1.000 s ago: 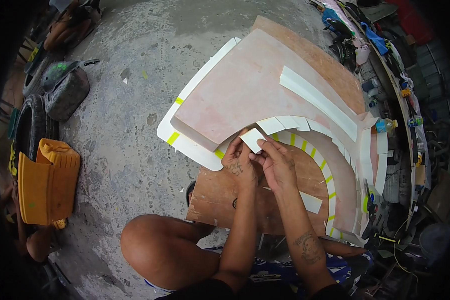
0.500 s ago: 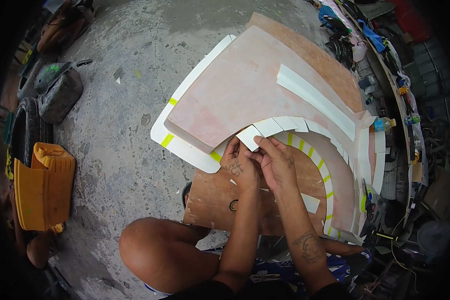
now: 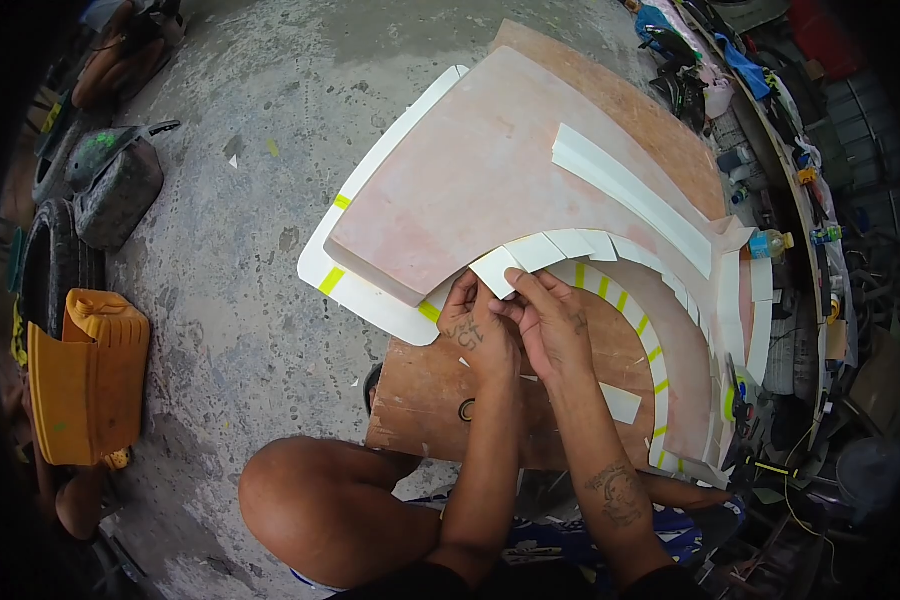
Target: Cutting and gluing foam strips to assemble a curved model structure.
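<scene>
A large pinkish curved panel, like a fender-shaped mould (image 3: 450, 160), lies on a brown wooden board (image 3: 420, 385). Short white card pieces (image 3: 560, 242) overlap in a row along its inner arch. At the left end of that row, my right hand (image 3: 552, 325) pinches a white card piece (image 3: 492, 270), thumb on its face. My left hand (image 3: 480, 330) is closed at the same piece's lower left edge, its fingertips partly hidden behind the card. Wider white card with yellow tape strips (image 3: 331, 280) borders the panel's left side, and a taped white strip (image 3: 642, 325) follows the lower arch.
A folded white strip (image 3: 630, 200) lies on the panel, and a loose white card piece (image 3: 620, 403) on the board. A yellow plastic container (image 3: 90, 380), black tyres (image 3: 58, 270) and a dark container (image 3: 120, 190) stand at left. Bottles (image 3: 770, 244) and clutter line the right.
</scene>
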